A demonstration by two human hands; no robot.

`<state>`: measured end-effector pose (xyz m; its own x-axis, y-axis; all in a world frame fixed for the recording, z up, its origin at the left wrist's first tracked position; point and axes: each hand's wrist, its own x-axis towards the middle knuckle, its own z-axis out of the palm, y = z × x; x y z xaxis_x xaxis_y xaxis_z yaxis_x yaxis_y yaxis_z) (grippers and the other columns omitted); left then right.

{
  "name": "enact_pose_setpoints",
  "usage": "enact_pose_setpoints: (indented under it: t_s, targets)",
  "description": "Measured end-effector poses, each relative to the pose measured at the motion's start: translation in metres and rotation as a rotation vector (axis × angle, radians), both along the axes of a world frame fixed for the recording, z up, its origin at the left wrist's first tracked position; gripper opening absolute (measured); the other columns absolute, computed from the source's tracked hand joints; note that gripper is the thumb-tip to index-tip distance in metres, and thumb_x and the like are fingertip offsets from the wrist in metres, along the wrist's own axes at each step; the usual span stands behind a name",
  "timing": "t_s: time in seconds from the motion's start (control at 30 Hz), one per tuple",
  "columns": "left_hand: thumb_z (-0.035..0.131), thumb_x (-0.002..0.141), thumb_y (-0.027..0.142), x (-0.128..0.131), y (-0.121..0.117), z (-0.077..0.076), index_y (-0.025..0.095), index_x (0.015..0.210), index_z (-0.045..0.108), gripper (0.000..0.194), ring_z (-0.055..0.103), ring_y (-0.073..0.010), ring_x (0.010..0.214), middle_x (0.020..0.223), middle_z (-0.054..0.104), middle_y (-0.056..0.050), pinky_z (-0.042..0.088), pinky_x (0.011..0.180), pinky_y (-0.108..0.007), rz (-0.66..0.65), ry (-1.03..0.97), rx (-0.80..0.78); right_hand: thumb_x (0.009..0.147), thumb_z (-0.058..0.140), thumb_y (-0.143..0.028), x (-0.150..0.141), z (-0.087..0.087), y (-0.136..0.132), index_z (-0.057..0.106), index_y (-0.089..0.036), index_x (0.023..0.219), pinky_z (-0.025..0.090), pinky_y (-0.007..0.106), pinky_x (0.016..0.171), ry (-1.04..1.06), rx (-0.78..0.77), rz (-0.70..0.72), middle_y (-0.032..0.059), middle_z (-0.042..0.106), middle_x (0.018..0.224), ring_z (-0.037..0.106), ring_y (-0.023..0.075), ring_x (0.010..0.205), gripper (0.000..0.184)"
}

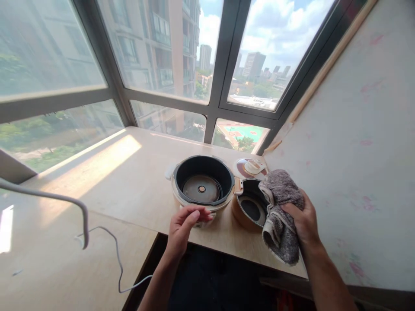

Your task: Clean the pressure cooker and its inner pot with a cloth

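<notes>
My right hand (306,216) grips a bunched grey-brown towel (281,216) with a pale edge, held above the right side of a dark-lined inner pot (249,222). My left hand (188,222) is at the near side of a white electric cooker (223,207), with nothing visible in it. Its fingers are loosely bent and point right, the thumb lying apart above them; whether they touch the cooker I cannot tell. The cooker has no lid on, and its black inside (201,188) shows a small round knob in the middle of the bottom.
Behind the pot lies a round lid (251,167) with a white handle, close to the papered wall (363,172). A grey cable (118,255) crosses the pale counter (97,194) on the left. Windows rise behind; a dark gap opens below the counter's front edge.
</notes>
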<state>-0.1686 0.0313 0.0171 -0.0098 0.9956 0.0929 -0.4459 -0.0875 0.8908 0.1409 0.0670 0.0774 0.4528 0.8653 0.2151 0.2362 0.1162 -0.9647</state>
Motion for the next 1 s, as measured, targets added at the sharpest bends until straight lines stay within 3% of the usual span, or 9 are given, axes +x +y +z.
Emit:
enact_pose_setpoints:
  t_s: [0.07, 0.13, 0.27, 0.4, 0.5, 0.6, 0.73, 0.83, 1.0]
  targets:
    - [0.070, 0.087, 0.040, -0.020, 0.020, -0.002, 0.017, 0.095, 0.076, 0.025, 0.075, -0.0227, 0.077, 0.086, 0.078, -0.008, 0.061, 0.078, -0.038, 0.300, -0.021, 0.019, 0.058, 0.075, -0.030, -0.016, 0.010, 0.017, 0.065, -0.020, 0.098, 0.047, 0.027, 0.063, -0.016, 0.024, 0.066, -0.0011, 0.066, 0.081, 0.057, 0.0168, 0.071, 0.042]
    - [0.069, 0.084, 0.038, -0.039, 0.046, -0.007, 0.016, 0.094, 0.074, 0.023, 0.072, -0.0214, 0.084, 0.091, 0.076, -0.008, 0.059, 0.080, -0.036, 0.541, 0.070, 0.029, 0.060, 0.074, -0.030, -0.031, 0.018, 0.035, 0.065, -0.020, 0.099, 0.048, 0.028, 0.065, -0.040, 0.045, 0.136, -0.0009, 0.066, 0.082, 0.057, 0.0175, 0.073, 0.042]
    - [0.068, 0.078, 0.029, -0.072, 0.105, -0.019, 0.017, 0.102, 0.069, 0.027, 0.065, -0.0259, 0.114, 0.113, 0.072, -0.010, 0.049, 0.105, -0.043, 0.806, 0.264, -0.111, 0.064, 0.071, -0.034, -0.062, 0.028, 0.079, 0.065, -0.022, 0.107, 0.051, 0.036, 0.081, -0.212, 0.092, 0.296, 0.0012, 0.067, 0.094, 0.060, 0.0227, 0.087, 0.045]
    - [0.070, 0.075, 0.028, -0.084, 0.152, -0.026, 0.016, 0.108, 0.066, 0.035, 0.059, -0.0282, 0.128, 0.128, 0.066, -0.015, 0.042, 0.113, -0.043, 0.700, 0.231, -0.252, 0.070, 0.066, -0.037, -0.098, 0.026, 0.130, 0.060, -0.020, 0.126, 0.047, 0.044, 0.100, -0.415, 0.106, 0.475, 0.0062, 0.069, 0.115, 0.061, 0.0279, 0.106, 0.058]
    - [0.070, 0.073, 0.031, -0.079, 0.170, -0.029, 0.012, 0.104, 0.069, 0.036, 0.068, -0.0289, 0.109, 0.108, 0.073, -0.014, 0.050, 0.102, -0.044, 0.587, 0.212, -0.263, 0.073, 0.065, -0.036, -0.129, 0.017, 0.164, 0.058, -0.018, 0.129, 0.045, 0.044, 0.105, -0.575, 0.013, 0.671, 0.0100, 0.067, 0.127, 0.060, 0.0293, 0.115, 0.059]
    - [0.071, 0.072, 0.032, -0.074, 0.173, -0.034, 0.010, 0.113, 0.070, 0.047, 0.070, -0.0253, 0.094, 0.101, 0.075, -0.012, 0.054, 0.092, -0.040, 0.535, 0.118, -0.249, 0.073, 0.068, -0.032, -0.161, 0.001, 0.187, 0.061, -0.017, 0.118, 0.046, 0.043, 0.103, -0.717, -0.179, 0.849, 0.0121, 0.068, 0.123, 0.062, 0.0300, 0.112, 0.048]
    - [0.074, 0.073, 0.037, -0.073, 0.169, -0.042, 0.009, 0.122, 0.070, 0.056, 0.069, -0.0239, 0.100, 0.111, 0.075, -0.013, 0.053, 0.093, -0.036, 0.541, 0.032, -0.204, 0.069, 0.074, -0.028, -0.201, -0.026, 0.198, 0.060, -0.017, 0.108, 0.048, 0.044, 0.098, -0.742, -0.320, 0.918, 0.0132, 0.069, 0.115, 0.063, 0.0314, 0.108, 0.042]
    - [0.074, 0.075, 0.039, -0.075, 0.170, -0.046, 0.009, 0.123, 0.070, 0.057, 0.069, -0.0250, 0.105, 0.114, 0.075, -0.013, 0.052, 0.096, -0.037, 0.548, 0.039, -0.196, 0.072, 0.072, -0.034, -0.221, -0.040, 0.198, 0.056, -0.017, 0.110, 0.051, 0.041, 0.091, -0.694, -0.353, 0.919, 0.0114, 0.067, 0.108, 0.063, 0.0289, 0.102, 0.044]
    - [0.072, 0.076, 0.039, -0.076, 0.175, -0.053, 0.012, 0.115, 0.074, 0.048, 0.066, -0.0290, 0.116, 0.122, 0.073, -0.015, 0.050, 0.103, -0.040, 0.565, 0.071, -0.170, 0.062, 0.071, -0.028, -0.235, -0.046, 0.185, 0.055, -0.019, 0.107, 0.050, 0.038, 0.090, -0.609, -0.257, 1.063, 0.0042, 0.062, 0.102, 0.059, 0.0247, 0.097, 0.049]
